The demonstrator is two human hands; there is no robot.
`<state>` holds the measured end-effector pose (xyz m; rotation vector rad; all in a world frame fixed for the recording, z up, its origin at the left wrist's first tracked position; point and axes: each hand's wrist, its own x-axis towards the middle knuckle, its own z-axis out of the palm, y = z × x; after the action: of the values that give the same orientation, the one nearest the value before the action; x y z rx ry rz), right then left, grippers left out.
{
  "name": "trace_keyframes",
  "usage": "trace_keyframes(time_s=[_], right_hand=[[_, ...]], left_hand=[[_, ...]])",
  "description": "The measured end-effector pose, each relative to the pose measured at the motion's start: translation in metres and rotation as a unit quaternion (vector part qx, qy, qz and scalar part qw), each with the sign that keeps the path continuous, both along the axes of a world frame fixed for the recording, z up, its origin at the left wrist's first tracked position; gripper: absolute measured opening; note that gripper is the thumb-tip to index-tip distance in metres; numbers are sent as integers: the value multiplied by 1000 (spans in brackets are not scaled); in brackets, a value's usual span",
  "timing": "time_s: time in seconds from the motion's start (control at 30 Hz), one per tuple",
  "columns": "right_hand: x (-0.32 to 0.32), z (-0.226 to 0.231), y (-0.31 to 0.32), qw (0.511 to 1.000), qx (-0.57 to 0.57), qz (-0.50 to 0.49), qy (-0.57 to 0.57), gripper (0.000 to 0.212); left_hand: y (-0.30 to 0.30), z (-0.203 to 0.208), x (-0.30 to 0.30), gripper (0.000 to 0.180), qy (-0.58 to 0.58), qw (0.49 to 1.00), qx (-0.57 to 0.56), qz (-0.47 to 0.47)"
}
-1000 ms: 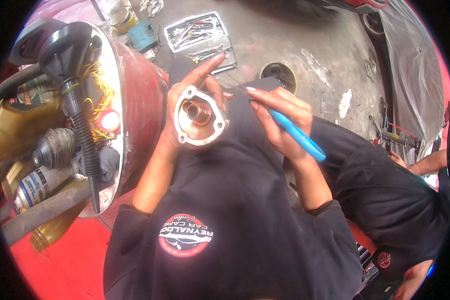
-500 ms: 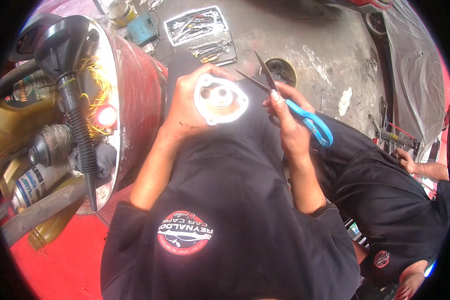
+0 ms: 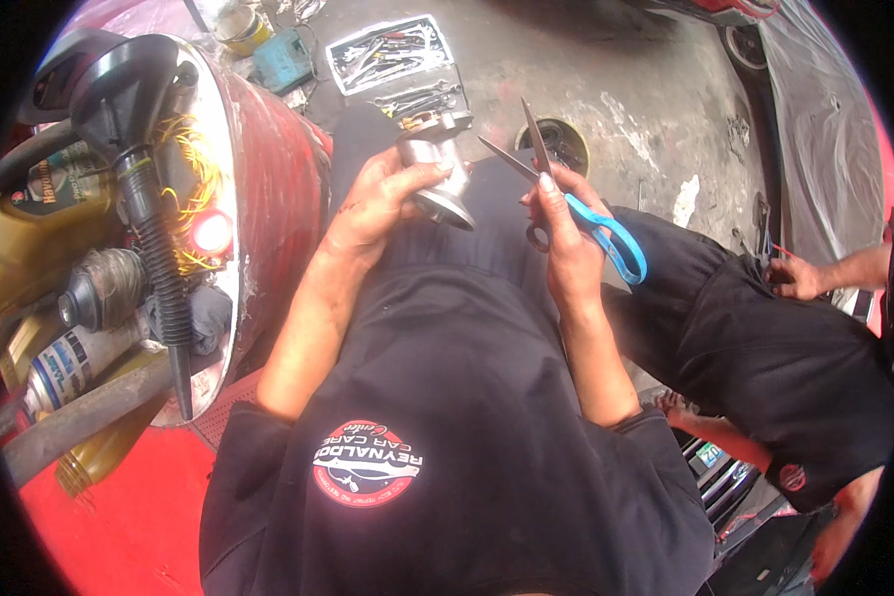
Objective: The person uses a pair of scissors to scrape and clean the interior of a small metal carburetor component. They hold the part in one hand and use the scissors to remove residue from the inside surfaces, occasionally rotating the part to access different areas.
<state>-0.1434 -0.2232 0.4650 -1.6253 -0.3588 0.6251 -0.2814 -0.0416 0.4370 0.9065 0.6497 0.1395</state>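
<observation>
My left hand (image 3: 368, 209) is wrapped round a silvery metal part (image 3: 430, 156) with a wide flange at each end. It lies tilted, so one flange faces down toward my lap and the other up and away. Thumb and fingers grip its narrower middle. A pair of scissors (image 3: 536, 139) with blue handles is in my right hand (image 3: 563, 223), its blades spread apart and pointing up toward the metal part without touching it. The blue loop sticks out beyond my fingers on the right.
On my left, a red drum (image 3: 278, 174) bears a black funnel (image 3: 119, 94), bottles and yellow wire. Wrenches fill a tray (image 3: 340, 70) on the floor ahead, beside a teal case (image 3: 282, 60). A black round pan (image 3: 579, 134) lies beyond my right hand. Another person (image 3: 765, 338) works close on my right.
My left hand has turned the metal part from its bright flange face to a side view. The scissors have shifted slightly left. The person on the right has leaned and moved their arms.
</observation>
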Motion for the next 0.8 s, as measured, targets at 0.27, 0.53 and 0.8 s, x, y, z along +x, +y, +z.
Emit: trace_keyframes(time_s=[0.27, 0.53, 0.8], right_hand=[[8, -2, 0, 999, 27, -20, 17, 31], [8, -4, -5, 999, 9, -30, 15, 29], [10, -10, -9, 999, 25, -46, 13, 29]], left_hand=[[-6, -16, 5, 48, -110, 969, -196, 100], [3, -17, 0, 63, -293, 913, -279, 52], [0, -7, -4, 62, -223, 967, -113, 51]])
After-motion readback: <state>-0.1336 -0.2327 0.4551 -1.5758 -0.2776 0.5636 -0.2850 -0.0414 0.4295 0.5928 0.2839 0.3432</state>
